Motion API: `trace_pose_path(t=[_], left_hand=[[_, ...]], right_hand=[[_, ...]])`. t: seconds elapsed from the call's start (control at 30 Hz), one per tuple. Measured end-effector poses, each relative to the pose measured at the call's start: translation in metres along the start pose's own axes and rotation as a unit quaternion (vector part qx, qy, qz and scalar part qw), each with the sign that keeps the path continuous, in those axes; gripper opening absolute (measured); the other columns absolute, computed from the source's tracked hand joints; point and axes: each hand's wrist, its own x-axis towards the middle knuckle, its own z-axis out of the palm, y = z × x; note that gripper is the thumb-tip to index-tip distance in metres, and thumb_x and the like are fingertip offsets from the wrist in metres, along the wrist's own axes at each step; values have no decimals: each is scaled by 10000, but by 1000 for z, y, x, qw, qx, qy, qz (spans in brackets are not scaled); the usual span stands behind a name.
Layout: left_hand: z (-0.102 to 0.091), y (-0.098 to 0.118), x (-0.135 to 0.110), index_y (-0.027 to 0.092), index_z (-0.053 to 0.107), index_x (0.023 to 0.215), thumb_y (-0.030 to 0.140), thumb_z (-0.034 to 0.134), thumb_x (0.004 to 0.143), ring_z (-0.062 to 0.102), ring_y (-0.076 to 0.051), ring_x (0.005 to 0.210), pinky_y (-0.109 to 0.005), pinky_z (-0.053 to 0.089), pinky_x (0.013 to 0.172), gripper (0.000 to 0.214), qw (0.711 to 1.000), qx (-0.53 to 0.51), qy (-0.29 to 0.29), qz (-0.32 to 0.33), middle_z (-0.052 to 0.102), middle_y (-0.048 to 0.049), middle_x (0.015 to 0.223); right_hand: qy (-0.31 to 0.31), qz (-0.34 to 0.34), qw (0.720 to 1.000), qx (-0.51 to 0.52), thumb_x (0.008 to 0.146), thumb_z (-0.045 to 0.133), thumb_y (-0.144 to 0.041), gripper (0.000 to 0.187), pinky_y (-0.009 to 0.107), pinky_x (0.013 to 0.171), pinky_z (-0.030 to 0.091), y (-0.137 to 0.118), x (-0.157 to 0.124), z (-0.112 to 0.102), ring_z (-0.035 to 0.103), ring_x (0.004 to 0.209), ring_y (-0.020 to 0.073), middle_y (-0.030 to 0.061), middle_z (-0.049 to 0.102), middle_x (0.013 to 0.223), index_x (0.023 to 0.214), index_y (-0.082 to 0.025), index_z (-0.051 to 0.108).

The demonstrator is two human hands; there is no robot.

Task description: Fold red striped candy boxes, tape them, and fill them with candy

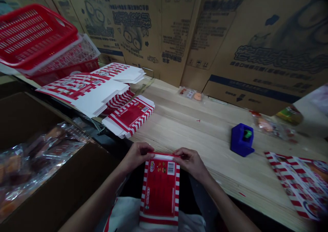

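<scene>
A red-and-white striped carton (160, 191) stands upright against the near edge of the wooden table (205, 136), its barcode face toward me. My left hand (137, 155) pinches the carton's top left corner. My right hand (191, 162) grips its top right corner. Both hands have their fingers curled over the top flap. Below the carton lies white cloth or paper on my lap.
Stacks of flat striped cartons (129, 117) lie at the left, under red baskets (33, 37). A blue tape dispenser (241, 139) sits right of centre. Wrapped snacks (38, 153) fill a box at left. Printed brown cardboard boxes (230, 37) wall the back. Another flat carton (299, 184) lies at right.
</scene>
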Motion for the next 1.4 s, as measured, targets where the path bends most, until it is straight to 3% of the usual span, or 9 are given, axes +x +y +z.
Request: trace_pose_path(t=[0.13,0.3,0.53,0.87,1.03,1.1,1.17,1.3,1.4], left_hand=[[-6,8,4,110,717,745,352,754,679,575,-135,598,-228,440,559,254,1000,9,2,0,681,-51,674],[-5,25,10,116,670,645,342,758,653,538,-110,530,-205,402,513,242,999,-37,-22,-9,639,-16,581],[-1,18,9,113,641,621,330,703,725,507,-102,562,-210,391,551,249,999,-1,-23,37,601,-13,592],[8,3,-2,150,669,698,308,622,837,592,-160,709,-263,446,690,216,983,102,18,149,652,-57,736],[15,-8,-10,169,726,799,358,629,832,575,-165,728,-248,444,669,215,992,44,43,107,610,-39,752],[16,-16,-11,183,739,830,387,644,818,581,-173,768,-243,455,681,225,995,-1,61,74,614,-37,799],[16,-24,-9,189,733,801,414,685,778,597,-185,798,-244,474,695,232,995,-41,75,43,633,-34,839],[19,-31,-3,195,728,815,470,750,686,630,-217,810,-260,511,689,305,993,-70,92,-10,691,-39,884],[23,-29,-2,194,721,794,493,747,677,619,-198,696,-247,506,602,322,994,-66,83,-17,685,-23,778]], right_hand=[[17,-12,998,-63,770,678,-300,157,258,631,497,-15,6,-3,646,668,161,40,703,748,849,-166,692],[-6,2,999,-50,769,653,-295,145,235,541,458,-33,15,-8,607,593,145,30,669,661,709,-165,663],[4,3,1000,-23,785,648,-329,209,253,588,469,-25,13,-7,595,630,154,37,661,666,664,-159,642],[64,-52,997,-2,835,635,-331,179,294,743,513,-9,-9,9,643,849,198,78,688,909,723,-195,667],[43,-26,998,38,838,642,-369,207,323,811,531,-2,-21,10,643,969,207,86,667,1112,980,-224,686],[76,-26,996,50,796,686,-378,369,343,838,530,7,-24,-13,632,1024,219,86,646,1176,1139,-249,643],[228,-30,972,36,759,705,-397,421,347,800,528,22,-27,-54,636,976,221,88,667,1092,1143,-242,630],[612,-10,789,-46,712,646,-500,423,301,652,479,59,-42,-159,592,732,179,68,654,846,960,-159,643],[643,39,761,-79,613,645,-551,468,297,591,438,80,-45,-209,556,660,183,79,653,743,801,-123,667]])
